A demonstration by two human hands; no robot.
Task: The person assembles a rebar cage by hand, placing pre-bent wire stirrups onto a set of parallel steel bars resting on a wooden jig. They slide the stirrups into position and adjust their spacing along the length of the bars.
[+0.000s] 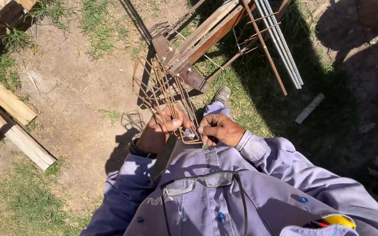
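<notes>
Bare dirt ground (71, 91) with patches of grass fills most of the head view, lit by strong sun with heavy shadow on the right. A wooden trestle frame (202, 37) lies slanted across the upper centre, with a bundle of long straight steel bars (281, 43) resting over its right side and a single rusty rod (265, 48) crossing beside them. Weathered timber planks (5, 102) lie at the left edge, well apart from the person. The person wears a lilac work shirt (224, 183); a pair of glasses (204, 181) hangs at the collar, and a yellow object (338, 220) sits in the chest pocket. One shoe (222, 94) shows just beyond the hands, near the trestle foot. A stack of rusty rectangular rebar stirrups (165, 94) extends from the hands toward the trestle, tilted upward and away from the body. The left hand (160, 131) has its fingers curled closed around the near end of the stack, a dark watch band at the wrist. The right hand (218, 130) pinches the nearest stirrup (190, 136) at its lower corner, fingers narrow and bent. A small pale wood offcut (310, 108) lies alone on the shaded grass to the right.
</notes>
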